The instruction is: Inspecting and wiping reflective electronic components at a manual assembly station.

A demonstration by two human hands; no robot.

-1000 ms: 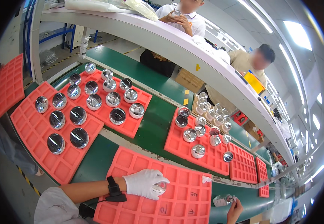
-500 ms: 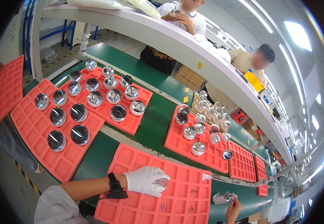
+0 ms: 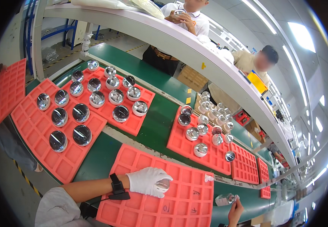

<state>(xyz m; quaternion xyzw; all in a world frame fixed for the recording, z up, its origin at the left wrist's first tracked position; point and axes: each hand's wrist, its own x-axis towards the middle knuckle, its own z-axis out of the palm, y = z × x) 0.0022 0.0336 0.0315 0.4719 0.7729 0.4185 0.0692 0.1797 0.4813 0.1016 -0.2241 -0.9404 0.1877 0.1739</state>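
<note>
Two-handed work at a compartmented tray. The left hand (image 3: 146, 182), gloved in white, grasps a shiny dome (image 3: 162, 185) from its left side, over the middle of the near red tray (image 3: 133, 160); whether the dome touches a compartment cannot be told. The right hand (image 3: 235, 210) pinches a clear object (image 3: 223, 199) between its fingertips, beyond the tray's right edge and over the green worktop (image 3: 150, 123). Further shiny domes (image 3: 82, 135) stand on the red trays behind. The step in hand appears to be the handling of this single dome at the tray, its grip unreleased. Any next move calls for a steady hold, the dome kept clear of the raised dividers, and a light pinch on the clear object.
</note>
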